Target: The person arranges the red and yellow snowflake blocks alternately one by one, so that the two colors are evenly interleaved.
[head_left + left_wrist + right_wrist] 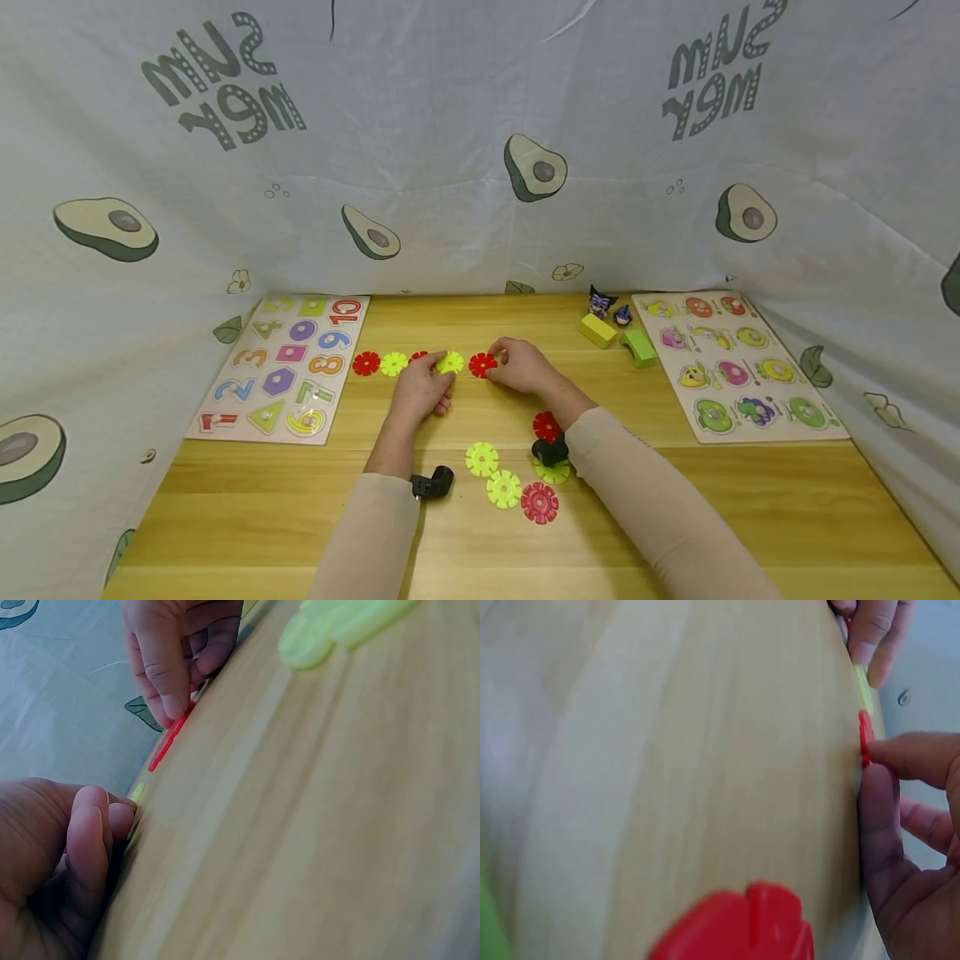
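A row of flat plastic snowflake discs with notched rims, red and yellow by turns, lies across the table. My left hand (422, 390) pinches the left edge of a yellow snowflake disc (451, 362) and partly covers a red one (417, 356) beside it. To the right, my right hand (521, 367) pinches the right edge of a red snowflake disc (482, 365); thumb and finger meet at that edge in the right wrist view. A small gap separates these two discs. Farther left in the row are a red disc (366, 363) and a yellow disc (393, 364).
Nearer me lie loose yellow discs (503, 489) and red discs (540, 503), some partly under the right wrist camera (550, 451). A number board (330, 425) stands left, a fruit board (708, 432) right. Yellow (597, 331) and green blocks (639, 348) and small figurines (600, 303) sit back right.
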`<control>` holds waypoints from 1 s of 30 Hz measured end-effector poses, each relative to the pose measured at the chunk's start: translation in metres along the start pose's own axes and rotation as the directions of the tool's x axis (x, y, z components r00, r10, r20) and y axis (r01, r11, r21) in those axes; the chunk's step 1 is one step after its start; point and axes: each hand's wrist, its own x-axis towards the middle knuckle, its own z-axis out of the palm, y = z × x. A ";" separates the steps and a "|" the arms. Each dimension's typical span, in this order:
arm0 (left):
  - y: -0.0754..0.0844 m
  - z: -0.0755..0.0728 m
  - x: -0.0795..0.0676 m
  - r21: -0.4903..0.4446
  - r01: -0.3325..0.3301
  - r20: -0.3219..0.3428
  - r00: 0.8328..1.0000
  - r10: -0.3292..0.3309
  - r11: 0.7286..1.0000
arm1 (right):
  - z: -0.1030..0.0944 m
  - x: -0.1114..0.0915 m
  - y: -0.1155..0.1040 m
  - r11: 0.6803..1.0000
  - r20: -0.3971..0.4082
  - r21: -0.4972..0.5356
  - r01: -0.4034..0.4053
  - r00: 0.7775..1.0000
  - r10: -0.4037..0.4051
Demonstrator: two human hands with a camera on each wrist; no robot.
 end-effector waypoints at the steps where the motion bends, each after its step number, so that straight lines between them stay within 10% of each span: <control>1: 0.000 0.000 0.000 0.002 0.000 -0.002 1.000 0.000 1.000 | 0.000 0.000 0.000 1.000 -0.002 -0.002 0.002 1.000 -0.002; 30: 0.000 0.000 -0.002 0.006 -0.011 -0.002 1.000 0.011 1.000 | 0.003 -0.003 -0.007 0.993 -0.016 -0.113 0.027 0.999 -0.029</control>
